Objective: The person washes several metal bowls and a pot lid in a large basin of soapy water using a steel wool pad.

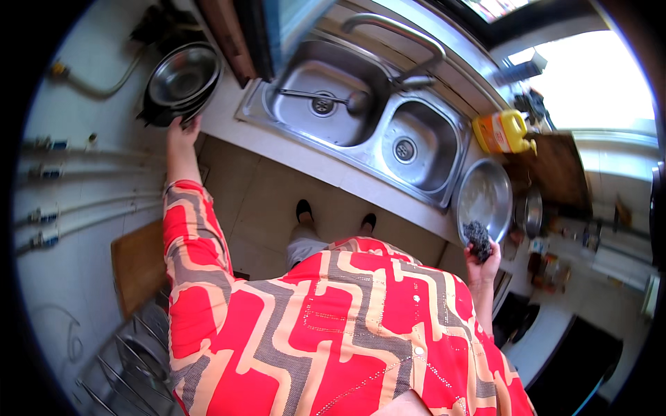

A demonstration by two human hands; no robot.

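Observation:
My left hand [184, 132] is at the near rim of a stack of metal bowls [182, 78] on the counter's left end; its fingertips are partly hidden by the bowls. In my right hand [484, 260] is a dark scouring pad [477, 240], held just over the near edge of a wide metal basin [485, 197] at the sink's right. Between my hands lies a double-bowl stainless steel sink [372, 141]. A long-handled ladle [317, 95] rests in its larger left bowl, across the drain.
A curved faucet [395, 31] reaches over the sink. A yellow detergent jug [500, 131] stands right of it, near a dark wooden board [551, 171]. An open window or door panel [291, 26] hangs over the sink's left back. A wire rack [130, 364] is at the lower left.

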